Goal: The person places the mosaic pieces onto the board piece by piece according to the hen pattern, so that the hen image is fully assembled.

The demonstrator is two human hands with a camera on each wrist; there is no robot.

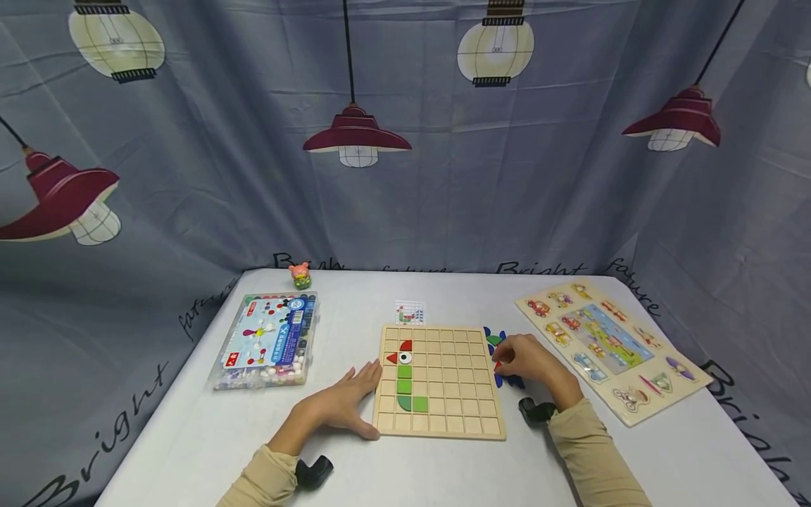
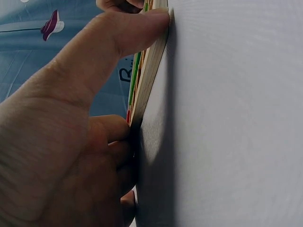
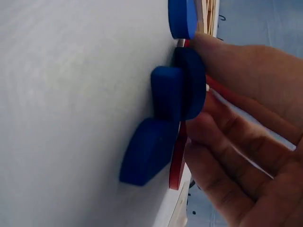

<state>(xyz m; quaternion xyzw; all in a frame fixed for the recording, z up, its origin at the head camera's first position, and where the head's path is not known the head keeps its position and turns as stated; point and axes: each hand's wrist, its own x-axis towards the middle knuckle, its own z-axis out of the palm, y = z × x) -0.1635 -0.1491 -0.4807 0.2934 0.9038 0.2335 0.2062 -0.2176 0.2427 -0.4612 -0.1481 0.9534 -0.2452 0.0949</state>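
Note:
A wooden grid board (image 1: 453, 380) lies on the white table. Down its left part run a red quarter piece (image 1: 406, 346), a red triangle, an eye piece, several green squares (image 1: 404, 386) and a green rounded piece. My left hand (image 1: 342, 400) rests at the board's left edge, fingers extended, thumb (image 2: 142, 30) against its side. Beyond the right edge, my right hand (image 1: 526, 358) reaches down among loose blue pieces (image 3: 149, 151) and red pieces (image 3: 177, 163). Its fingertips are beside a dark blue rounded piece (image 3: 191, 85); whether they pinch anything is partly hidden.
A small pattern card (image 1: 410, 312) lies behind the board. To the left are a clear case of beads (image 1: 266, 338) and a small pink-and-green figurine (image 1: 300, 275). A wooden picture puzzle (image 1: 608, 348) lies at the right, near my right forearm.

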